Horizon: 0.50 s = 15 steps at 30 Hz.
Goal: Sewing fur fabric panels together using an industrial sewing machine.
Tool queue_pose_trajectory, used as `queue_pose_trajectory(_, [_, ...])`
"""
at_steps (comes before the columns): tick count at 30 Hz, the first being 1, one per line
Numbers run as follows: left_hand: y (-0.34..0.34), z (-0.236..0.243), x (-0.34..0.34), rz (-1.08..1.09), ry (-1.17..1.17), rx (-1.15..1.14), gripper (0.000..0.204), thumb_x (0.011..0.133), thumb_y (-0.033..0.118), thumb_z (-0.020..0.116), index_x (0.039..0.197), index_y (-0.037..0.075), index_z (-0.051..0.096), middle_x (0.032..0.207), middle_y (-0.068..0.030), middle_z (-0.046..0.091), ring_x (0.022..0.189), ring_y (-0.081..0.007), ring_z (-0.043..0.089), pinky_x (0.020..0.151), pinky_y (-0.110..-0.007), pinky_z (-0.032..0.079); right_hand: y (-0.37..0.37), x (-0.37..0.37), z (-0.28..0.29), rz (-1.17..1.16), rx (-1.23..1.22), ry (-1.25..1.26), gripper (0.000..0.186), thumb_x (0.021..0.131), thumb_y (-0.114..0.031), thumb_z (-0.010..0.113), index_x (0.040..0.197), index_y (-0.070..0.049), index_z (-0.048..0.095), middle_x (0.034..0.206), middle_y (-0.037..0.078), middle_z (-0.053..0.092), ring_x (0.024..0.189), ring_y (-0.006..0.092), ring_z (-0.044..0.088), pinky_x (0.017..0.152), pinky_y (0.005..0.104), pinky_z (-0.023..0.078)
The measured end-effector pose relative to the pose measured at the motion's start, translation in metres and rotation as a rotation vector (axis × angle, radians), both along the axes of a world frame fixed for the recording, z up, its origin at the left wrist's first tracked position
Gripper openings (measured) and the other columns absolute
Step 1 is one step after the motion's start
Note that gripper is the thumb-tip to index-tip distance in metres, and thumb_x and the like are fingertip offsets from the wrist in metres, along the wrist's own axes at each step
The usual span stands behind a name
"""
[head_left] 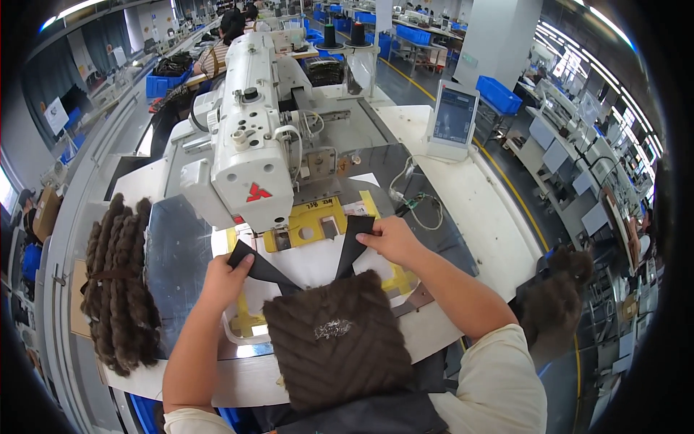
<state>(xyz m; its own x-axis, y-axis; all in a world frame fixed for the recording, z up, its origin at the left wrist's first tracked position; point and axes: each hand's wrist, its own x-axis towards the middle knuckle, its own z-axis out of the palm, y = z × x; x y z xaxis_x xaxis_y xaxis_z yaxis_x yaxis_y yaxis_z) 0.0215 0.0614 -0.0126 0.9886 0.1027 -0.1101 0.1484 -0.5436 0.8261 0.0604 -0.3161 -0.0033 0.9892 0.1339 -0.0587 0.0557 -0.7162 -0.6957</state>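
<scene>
My left hand (pixel 225 278) pinches the tip of a black fabric strip (pixel 269 270) between thumb and fingers. Another black strip (pixel 352 251) is gripped near its upper end by my right hand (pixel 392 241). Both strips slant inward and down to the top of a dark brown, furry, chevron-ribbed panel (pixel 354 351) with a pale mark on it. That panel hangs over the table's near edge toward my lap. Beyond my hands stands a white sewing machine (pixel 249 155); its head is above a yellow-edged template (pixel 309 230) on a white sheet. Where strips and panel join is partly hidden.
Bundled brown furry pieces (pixel 119 289) lie left of the metal table plate (pixel 177 289). A control screen (pixel 453 119) stands at the far right, with loose cables (pixel 419 206) nearby. More brown fur (pixel 557 304) hangs beyond my right arm. Thread cones (pixel 358 35) stand behind.
</scene>
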Motion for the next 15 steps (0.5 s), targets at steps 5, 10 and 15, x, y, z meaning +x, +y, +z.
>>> queue_pose_trajectory(5, [0.004,0.005,0.009,-0.030,0.039,0.196,0.041,0.095,0.032,0.073,0.103,-0.009,0.074,0.083,-0.0256,0.073,0.076,-0.0371,0.073,0.072,-0.043,0.055,-0.004,0.012,-0.001,0.040,-0.119,-0.017,0.039,0.083,-0.034,0.081,0.077,0.003,0.070,0.073,0.023,0.066,0.070,0.0400,0.066,0.066,0.0460,0.050])
queue_pose_trajectory(10, [-0.004,0.004,0.043,-0.114,0.034,0.325,0.033,0.093,0.024,0.074,0.107,-0.006,0.073,0.092,-0.0284,0.073,0.092,-0.0426,0.073,0.081,-0.044,0.056,-0.002,0.042,-0.014,0.032,-0.180,-0.036,0.037,0.080,-0.033,0.082,0.076,0.002,0.071,0.077,0.025,0.068,0.077,0.0418,0.068,0.070,0.0479,0.053])
queue_pose_trajectory(15, [0.003,-0.026,0.081,-0.096,-0.369,0.202,0.031,0.092,0.016,0.073,0.119,0.002,0.071,0.105,-0.0228,0.074,0.104,-0.0399,0.071,0.085,-0.043,0.055,0.009,0.072,-0.008,-0.051,-0.026,0.041,0.034,0.087,-0.025,0.081,0.070,0.002,0.067,0.061,0.013,0.066,0.051,0.0222,0.067,0.054,0.0384,0.053])
